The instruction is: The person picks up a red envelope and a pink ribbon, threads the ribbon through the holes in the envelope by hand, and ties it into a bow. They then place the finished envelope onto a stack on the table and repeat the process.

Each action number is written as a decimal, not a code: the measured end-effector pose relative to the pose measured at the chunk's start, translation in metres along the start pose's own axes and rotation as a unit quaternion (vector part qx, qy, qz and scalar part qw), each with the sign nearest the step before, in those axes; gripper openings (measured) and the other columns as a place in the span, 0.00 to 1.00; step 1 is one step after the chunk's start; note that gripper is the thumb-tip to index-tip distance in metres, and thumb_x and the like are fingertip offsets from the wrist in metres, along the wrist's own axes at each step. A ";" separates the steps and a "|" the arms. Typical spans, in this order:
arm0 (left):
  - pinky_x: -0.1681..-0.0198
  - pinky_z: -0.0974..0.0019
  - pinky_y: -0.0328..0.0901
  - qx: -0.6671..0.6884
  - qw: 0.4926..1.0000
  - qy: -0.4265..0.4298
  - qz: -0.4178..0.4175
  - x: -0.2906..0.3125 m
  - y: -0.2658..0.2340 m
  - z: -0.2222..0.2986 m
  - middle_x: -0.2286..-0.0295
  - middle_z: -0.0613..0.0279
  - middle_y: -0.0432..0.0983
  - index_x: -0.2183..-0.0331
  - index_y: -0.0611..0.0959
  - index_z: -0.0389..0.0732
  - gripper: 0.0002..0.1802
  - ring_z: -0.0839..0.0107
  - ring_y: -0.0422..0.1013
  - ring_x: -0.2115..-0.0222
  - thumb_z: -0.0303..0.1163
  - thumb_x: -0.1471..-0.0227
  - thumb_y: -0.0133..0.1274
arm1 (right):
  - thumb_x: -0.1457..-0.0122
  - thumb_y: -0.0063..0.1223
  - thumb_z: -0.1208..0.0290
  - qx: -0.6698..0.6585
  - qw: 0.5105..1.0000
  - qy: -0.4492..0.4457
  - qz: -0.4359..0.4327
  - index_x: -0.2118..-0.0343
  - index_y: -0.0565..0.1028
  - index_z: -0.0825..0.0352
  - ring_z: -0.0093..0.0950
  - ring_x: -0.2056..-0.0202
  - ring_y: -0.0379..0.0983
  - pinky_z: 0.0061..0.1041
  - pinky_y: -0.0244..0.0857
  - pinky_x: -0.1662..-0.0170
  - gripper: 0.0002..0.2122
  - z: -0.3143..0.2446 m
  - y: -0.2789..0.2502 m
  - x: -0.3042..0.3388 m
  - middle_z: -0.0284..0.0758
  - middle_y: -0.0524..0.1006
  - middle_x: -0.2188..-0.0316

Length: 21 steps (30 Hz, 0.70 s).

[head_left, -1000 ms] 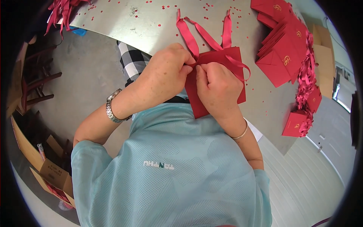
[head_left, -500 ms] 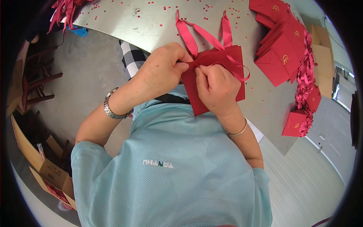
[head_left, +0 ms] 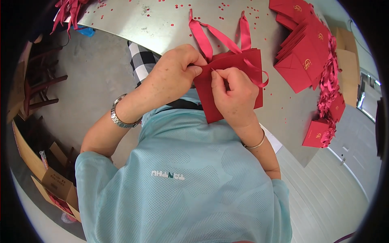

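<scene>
A red paper gift bag (head_left: 207,101) is held close to my body at the table's near edge. My left hand (head_left: 180,71) pinches its upper left corner between thumb and fingers. In front of the bag's face, my right hand (head_left: 237,91) pinches the tip of a thin red ribbon at the upper edge, near my left thumb. A loop of this ribbon (head_left: 265,79) curves out past the right side of the bag. From the far side of the bag, a wider pink-red ribbon handle (head_left: 221,36) lies over the tabletop. My right fingers partly hide the ribbon's tip.
The metal table (head_left: 162,24) carries scattered red paper dots. Stacked red bags (head_left: 300,56) lie at the right, beside a heap of red ribbons (head_left: 327,85). More ribbons (head_left: 69,12) hang at the far left. An open cardboard box (head_left: 60,184) stands lower left, near dark wooden chairs (head_left: 40,89).
My right fingertips have shifted slightly, and a short ribbon tip now shows above them. My left hand keeps its pinch on the bag's corner.
</scene>
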<state>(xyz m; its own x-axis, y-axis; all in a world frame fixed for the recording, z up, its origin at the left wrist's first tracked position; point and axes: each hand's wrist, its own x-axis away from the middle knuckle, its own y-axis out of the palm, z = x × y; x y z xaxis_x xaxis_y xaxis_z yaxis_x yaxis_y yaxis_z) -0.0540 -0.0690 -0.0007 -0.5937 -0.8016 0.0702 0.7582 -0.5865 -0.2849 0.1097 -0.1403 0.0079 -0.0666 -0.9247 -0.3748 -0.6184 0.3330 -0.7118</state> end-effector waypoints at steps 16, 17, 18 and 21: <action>0.63 0.71 0.65 -0.003 1.000 -0.010 0.025 0.002 0.001 -0.001 0.71 0.62 0.71 0.68 0.76 0.32 0.04 0.73 0.67 0.70 0.15 0.50 0.52 | 0.49 0.60 0.73 0.061 0.992 -0.106 -0.041 0.76 0.72 0.64 0.29 0.81 0.71 0.25 0.64 0.79 0.06 0.007 -0.007 0.000 0.31 0.71 0.83; 0.63 0.71 0.65 -0.004 1.000 -0.014 0.021 0.002 0.001 0.000 0.71 0.63 0.71 0.68 0.77 0.32 0.04 0.74 0.67 0.70 0.16 0.49 0.51 | 0.49 0.60 0.73 0.037 0.993 -0.109 -0.032 0.76 0.73 0.64 0.29 0.81 0.71 0.25 0.65 0.79 0.06 0.008 -0.007 0.002 0.31 0.72 0.83; 0.63 0.72 0.64 -0.005 1.000 -0.017 0.017 0.002 0.000 0.001 0.72 0.64 0.71 0.68 0.77 0.32 0.04 0.76 0.66 0.70 0.17 0.49 0.51 | 0.49 0.60 0.73 0.036 0.993 -0.109 -0.033 0.76 0.73 0.64 0.29 0.81 0.71 0.25 0.65 0.79 0.06 0.010 -0.008 0.002 0.31 0.72 0.83; 0.63 0.71 0.64 -0.004 1.000 -0.030 0.007 -0.001 -0.002 0.006 0.71 0.64 0.72 0.67 0.78 0.33 0.04 0.76 0.67 0.69 0.18 0.48 0.51 | 0.50 0.61 0.75 0.002 0.993 -0.112 -0.031 0.76 0.74 0.64 0.28 0.81 0.70 0.25 0.65 0.79 0.05 0.011 -0.010 0.000 0.31 0.72 0.82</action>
<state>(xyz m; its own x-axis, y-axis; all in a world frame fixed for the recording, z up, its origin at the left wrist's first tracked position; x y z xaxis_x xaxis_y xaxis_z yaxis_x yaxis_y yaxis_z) -0.0535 -0.0681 0.0054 -0.5661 -0.8149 0.1243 0.7636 -0.5752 -0.2934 0.1245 -0.1414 0.0079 0.1476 -0.8798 -0.4518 -0.6121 0.2776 -0.7405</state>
